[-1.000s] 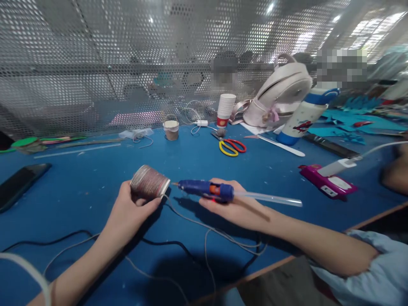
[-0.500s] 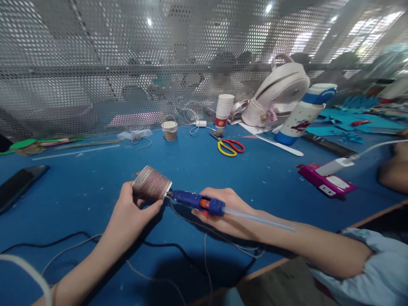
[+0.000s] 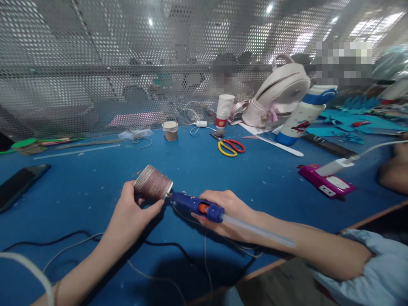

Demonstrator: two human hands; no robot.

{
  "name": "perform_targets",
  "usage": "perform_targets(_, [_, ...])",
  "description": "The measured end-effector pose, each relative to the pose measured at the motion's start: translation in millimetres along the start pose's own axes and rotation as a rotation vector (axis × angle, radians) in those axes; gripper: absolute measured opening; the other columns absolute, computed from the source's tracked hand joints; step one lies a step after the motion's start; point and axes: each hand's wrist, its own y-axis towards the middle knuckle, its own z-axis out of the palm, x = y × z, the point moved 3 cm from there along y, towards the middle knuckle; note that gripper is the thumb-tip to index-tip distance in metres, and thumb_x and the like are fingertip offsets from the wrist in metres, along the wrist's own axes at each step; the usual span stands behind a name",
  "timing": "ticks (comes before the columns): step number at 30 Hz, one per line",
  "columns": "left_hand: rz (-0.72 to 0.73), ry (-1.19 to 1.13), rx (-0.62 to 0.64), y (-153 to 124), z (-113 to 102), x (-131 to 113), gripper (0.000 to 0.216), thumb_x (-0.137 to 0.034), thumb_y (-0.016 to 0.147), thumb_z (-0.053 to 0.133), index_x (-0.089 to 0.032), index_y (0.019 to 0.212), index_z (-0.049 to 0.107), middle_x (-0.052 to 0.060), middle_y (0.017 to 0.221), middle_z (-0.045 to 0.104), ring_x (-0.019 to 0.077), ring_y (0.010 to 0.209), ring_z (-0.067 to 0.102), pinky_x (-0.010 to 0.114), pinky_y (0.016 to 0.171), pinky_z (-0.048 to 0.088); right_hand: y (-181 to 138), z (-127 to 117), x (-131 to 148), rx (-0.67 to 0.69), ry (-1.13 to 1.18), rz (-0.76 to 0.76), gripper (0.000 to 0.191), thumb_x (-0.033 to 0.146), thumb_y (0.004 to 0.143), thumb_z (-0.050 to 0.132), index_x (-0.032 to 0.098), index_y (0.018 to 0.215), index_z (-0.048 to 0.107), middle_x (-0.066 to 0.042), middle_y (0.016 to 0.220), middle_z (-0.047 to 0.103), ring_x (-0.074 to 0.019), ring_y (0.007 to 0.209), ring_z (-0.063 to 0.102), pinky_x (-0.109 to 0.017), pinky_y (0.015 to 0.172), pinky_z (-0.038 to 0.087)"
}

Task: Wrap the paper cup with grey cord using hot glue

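A paper cup wrapped in brownish-red cord (image 3: pixel 153 182) lies tilted in my left hand (image 3: pixel 134 214), thumb near its white rim and fingers around its far side. My right hand (image 3: pixel 229 212) is closed around a blue hot glue gun (image 3: pixel 194 204). Its nozzle meets the cup's rim, or comes very close to it. From the back of the gun a long translucent glue stick (image 3: pixel 258 229) sticks out over my wrist. Thin grey string (image 3: pixel 206 255) and a black cord (image 3: pixel 168 244) run across the blue table below my hands.
Scissors (image 3: pixel 231 147), a small wrapped cup (image 3: pixel 170 130), stacked paper cups (image 3: pixel 225 111), a backpack (image 3: pixel 277 95) and a bottle (image 3: pixel 304 114) stand toward the mesh panel. A phone (image 3: pixel 22 185) lies left; a magenta device (image 3: pixel 327 180) and another person's hand (image 3: pixel 395 168) are right.
The glue gun's back end has dipped slightly with my right hand, while its nozzle stays by the cup rim. A red glow under the gun no longer shows. My left hand hardly moves.
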Motion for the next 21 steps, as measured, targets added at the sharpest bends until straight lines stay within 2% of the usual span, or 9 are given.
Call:
perform_targets(3, [0.005, 0.011, -0.006, -0.5, -0.6, 0.2, 0.046, -0.040, 0.060, 0.077, -0.026, 0.090, 0.046, 0.000, 0.083, 0.069, 0.0230, 0.076, 0.070, 0.035, 0.069, 0.056, -0.5, 1.2, 0.2, 0.040, 0.023, -0.025, 0.011, 0.025, 0.087, 0.060, 0.015, 0.093, 0.063, -0.005, 0.078, 0.070, -0.0123, 0.059, 0.060, -0.021, 0.055, 0.040])
perform_targets(8, [0.031, 0.010, -0.009, 0.0, -0.9, 3.3, 0.045, -0.039, 0.062, 0.077, -0.026, 0.092, 0.046, 0.001, 0.086, 0.070, 0.0236, 0.077, 0.070, 0.036, 0.070, 0.056, -0.1, -1.2, -1.9, -0.019, -0.026, 0.012, 0.014, 0.030, 0.091, 0.058, 0.016, 0.090, 0.063, -0.004, 0.075, 0.069, -0.0115, 0.057, 0.057, -0.021, 0.054, 0.038])
perform_targets(13, [0.044, -0.020, 0.001, 0.0, -0.1, 5.3, 0.047, -0.038, 0.064, 0.077, -0.026, 0.096, 0.046, 0.002, 0.089, 0.070, 0.0250, 0.083, 0.071, 0.038, 0.075, 0.057, -0.7, 0.9, 0.5, 0.043, -0.025, -0.013, 0.011, 0.025, 0.088, 0.060, 0.016, 0.093, 0.062, -0.005, 0.077, 0.069, -0.0115, 0.058, 0.057, -0.022, 0.055, 0.039])
perform_targets(21, [0.096, 0.032, -0.038, -0.1, -0.8, 7.8, 0.048, -0.041, 0.064, 0.078, -0.025, 0.098, 0.048, 0.004, 0.093, 0.069, 0.0270, 0.086, 0.070, 0.041, 0.076, 0.057, -1.9, 0.3, -0.1, 0.022, -0.062, -0.021, 0.009, 0.024, 0.088, 0.060, 0.017, 0.093, 0.060, -0.004, 0.077, 0.068, -0.0122, 0.059, 0.058, -0.022, 0.055, 0.039])
